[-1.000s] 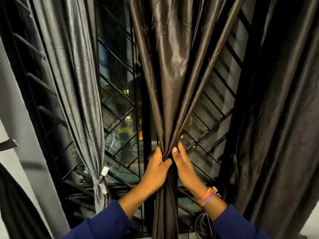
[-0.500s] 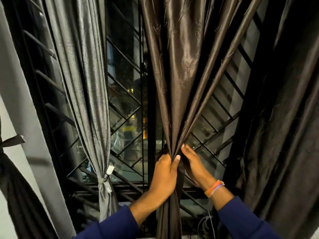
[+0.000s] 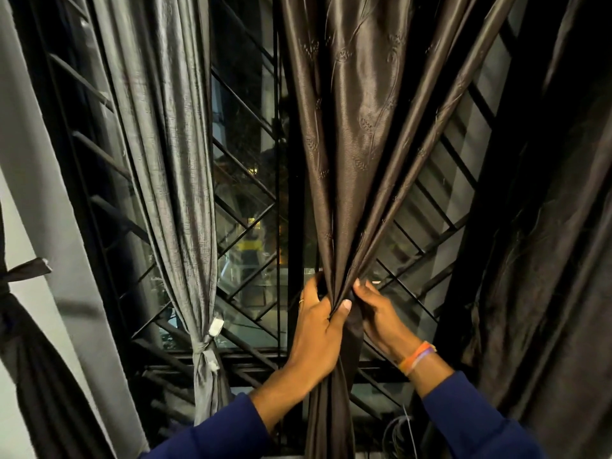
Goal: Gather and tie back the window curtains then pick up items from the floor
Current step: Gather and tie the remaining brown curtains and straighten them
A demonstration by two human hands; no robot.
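Behind our hands we see a dark window grille (image 3: 245,207) and, left of centre, a knotted grey curtain (image 3: 172,160). Our left hand (image 3: 318,329) and right hand (image 3: 377,313) both grip the gathered brown curtain (image 3: 351,144), whose lower end is cut off.

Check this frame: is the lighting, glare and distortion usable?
Head view: dim indoor light, sheen on the brown curtain, both hands sharp; far-right drapery nearly black; wide-angle bowing at the edges; street lights glow through the glass.

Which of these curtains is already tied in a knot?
The silver-grey curtain left of the hands: it is knotted low down. The brown embossed curtain is only bunched in the left hand and right hand.
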